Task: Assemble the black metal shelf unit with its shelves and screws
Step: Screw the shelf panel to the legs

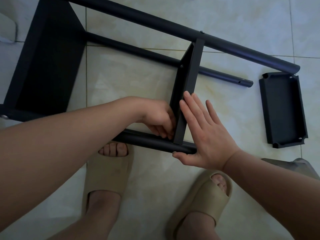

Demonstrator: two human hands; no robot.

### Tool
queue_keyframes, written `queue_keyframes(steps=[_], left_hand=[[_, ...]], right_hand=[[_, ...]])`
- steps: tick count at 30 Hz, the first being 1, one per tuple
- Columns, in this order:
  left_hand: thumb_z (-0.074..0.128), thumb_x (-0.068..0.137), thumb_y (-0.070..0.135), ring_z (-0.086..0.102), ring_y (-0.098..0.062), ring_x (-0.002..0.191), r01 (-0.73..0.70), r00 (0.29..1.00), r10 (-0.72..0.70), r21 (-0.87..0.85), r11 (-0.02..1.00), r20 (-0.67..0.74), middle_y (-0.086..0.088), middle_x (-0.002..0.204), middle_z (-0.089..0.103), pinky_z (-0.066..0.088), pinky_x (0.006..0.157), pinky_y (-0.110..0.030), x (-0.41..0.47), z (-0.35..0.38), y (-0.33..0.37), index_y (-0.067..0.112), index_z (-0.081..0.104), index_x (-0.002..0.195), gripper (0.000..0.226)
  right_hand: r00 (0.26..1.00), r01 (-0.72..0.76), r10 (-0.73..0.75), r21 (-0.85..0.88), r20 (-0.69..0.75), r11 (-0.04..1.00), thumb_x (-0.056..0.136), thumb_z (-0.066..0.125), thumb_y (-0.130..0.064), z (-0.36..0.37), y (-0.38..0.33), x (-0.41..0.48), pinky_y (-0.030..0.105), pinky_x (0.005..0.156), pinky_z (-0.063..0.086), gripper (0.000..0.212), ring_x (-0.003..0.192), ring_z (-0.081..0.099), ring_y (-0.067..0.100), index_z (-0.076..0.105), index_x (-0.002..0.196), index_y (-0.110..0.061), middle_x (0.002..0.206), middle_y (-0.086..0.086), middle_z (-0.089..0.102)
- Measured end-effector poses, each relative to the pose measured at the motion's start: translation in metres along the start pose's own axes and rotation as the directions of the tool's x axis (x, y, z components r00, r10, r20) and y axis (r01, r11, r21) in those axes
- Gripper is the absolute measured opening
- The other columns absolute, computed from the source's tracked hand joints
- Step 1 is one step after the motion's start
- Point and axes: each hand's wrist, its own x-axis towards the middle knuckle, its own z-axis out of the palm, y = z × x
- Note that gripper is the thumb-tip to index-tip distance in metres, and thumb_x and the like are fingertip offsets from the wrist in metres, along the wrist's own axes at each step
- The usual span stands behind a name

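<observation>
My flat right hand (207,135) braces the middle shelf (188,75); my left hand (155,118) curls inside it, grip unclear; probably screwing comes next.

- We read this place as a home, a tiled room in a house or flat.
- The floor was laid in large, glossy, pale floor tiles (138,80) with cream marbling and thin grout lines, a household finish.
- We saw bare feet in soft beige slippers (103,174), which is indoor wear.
- The black shelf frame (155,19) lay flat on those tiles with a loose shelf (284,110) beside it: flat-pack furniture built on the floor.
- At the right edge sat a grey thing (297,166), perhaps crumpled cloth; it was too cut off for us to name.
</observation>
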Motion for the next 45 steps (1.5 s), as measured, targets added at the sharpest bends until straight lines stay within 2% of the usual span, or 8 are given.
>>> queue_keyframes(steps=[10,17,24,33,37,41,45], left_hand=[[0.067,0.089,0.001,0.066,-0.015,0.075,0.102,0.981,-0.093,-0.043,0.994,0.170,-0.006,0.085,0.073,0.055,0.078,-0.027,0.003,-0.007,0.005,0.010,0.070,0.095,0.011],[0.063,0.093,0.006,0.065,-0.013,0.071,0.136,0.971,-0.115,-0.087,0.987,0.210,-0.004,0.081,0.074,0.055,0.076,-0.026,0.002,-0.011,0.005,0.009,0.072,0.094,0.010],[0.065,0.091,0.006,0.064,-0.015,0.072,0.123,0.975,-0.112,-0.045,0.991,0.193,-0.005,0.078,0.073,0.054,0.077,-0.028,0.006,-0.007,0.005,0.008,0.072,0.092,0.008],[0.069,0.090,0.014,0.062,-0.013,0.076,0.131,0.973,-0.140,0.059,0.990,0.183,0.002,0.079,0.073,0.053,0.083,-0.032,0.008,-0.008,0.010,0.017,0.073,0.086,0.006],[0.071,0.088,0.009,0.063,-0.014,0.078,0.127,0.972,-0.140,0.077,0.989,0.189,0.000,0.083,0.073,0.052,0.086,-0.032,0.009,-0.009,0.013,0.014,0.073,0.089,0.006],[0.067,0.089,0.005,0.065,-0.014,0.084,0.139,0.965,-0.151,0.070,0.988,0.217,-0.001,0.090,0.074,0.051,0.092,-0.034,0.008,-0.011,0.012,0.013,0.073,0.095,0.012],[0.067,0.092,0.016,0.069,-0.015,0.096,0.160,0.958,-0.175,0.083,0.984,0.227,0.003,0.092,0.077,0.051,0.098,-0.042,0.006,-0.011,0.011,0.021,0.074,0.094,0.009]], right_hand=[[1.000,0.003,-0.002,0.025,-0.015,1.000,0.081,0.050,-0.075,0.001,0.000,0.000,0.062,0.122,0.018,0.114,0.158,0.001,0.030,0.016,0.160,0.000,0.169,0.016,0.006],[1.000,-0.004,0.004,0.024,-0.005,1.000,0.081,0.051,-0.076,0.001,0.000,0.000,0.061,0.123,0.017,0.115,0.158,0.000,0.029,0.015,0.160,-0.001,0.170,0.015,0.005],[1.000,-0.004,0.004,0.027,-0.001,1.000,0.081,0.050,-0.077,0.000,0.000,0.000,0.061,0.123,0.016,0.115,0.158,-0.001,0.029,0.015,0.160,-0.001,0.170,0.015,0.005],[1.000,-0.001,0.001,0.025,0.000,1.000,0.081,0.050,-0.076,0.001,0.001,0.000,0.061,0.123,0.017,0.115,0.158,-0.001,0.030,0.015,0.161,-0.001,0.170,0.015,0.004],[1.000,0.000,0.000,0.029,-0.005,1.000,0.081,0.050,-0.076,0.001,0.001,0.000,0.061,0.123,0.017,0.115,0.158,0.000,0.030,0.014,0.161,-0.002,0.170,0.015,0.004],[1.000,-0.001,0.001,0.033,-0.005,0.999,0.081,0.051,-0.076,0.001,0.000,0.000,0.061,0.123,0.017,0.115,0.158,0.000,0.029,0.014,0.161,-0.002,0.170,0.014,0.004],[1.000,-0.002,0.002,0.028,0.003,1.000,0.081,0.050,-0.076,0.000,0.000,0.000,0.061,0.123,0.016,0.114,0.158,-0.001,0.030,0.014,0.161,-0.002,0.170,0.014,0.004]])
